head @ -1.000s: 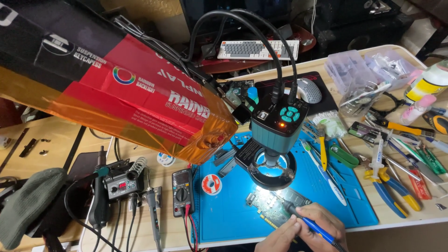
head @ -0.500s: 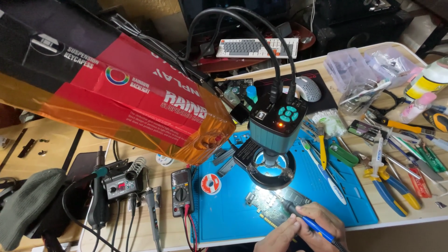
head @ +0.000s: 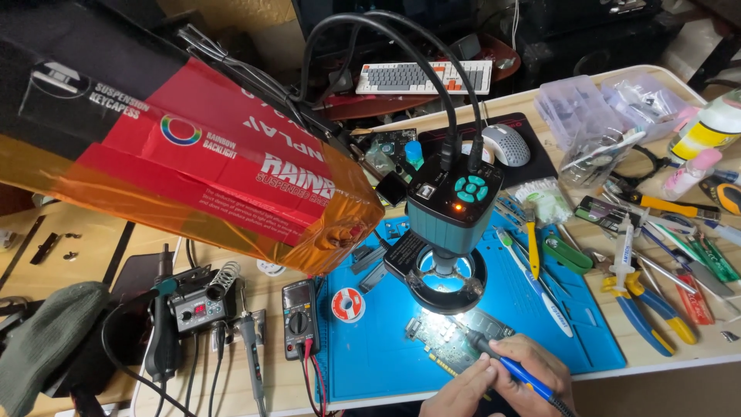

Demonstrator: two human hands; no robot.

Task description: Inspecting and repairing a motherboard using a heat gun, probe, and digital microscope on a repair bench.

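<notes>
Right hand (head: 540, 369): closed around a blue-handled soldering iron (head: 515, 369), held like a pen.
Iron tip: set down on the green circuit board (head: 451, 341).
Left hand (head: 461, 390): fingers curled against the iron's shaft, just beside the board.
Board: laid on the blue mat (head: 370, 355), lit beneath the microscope camera (head: 451, 205).
Nearby: a solder spool (head: 348, 304) and a multimeter (head: 299, 309) are seen to the left.
</notes>
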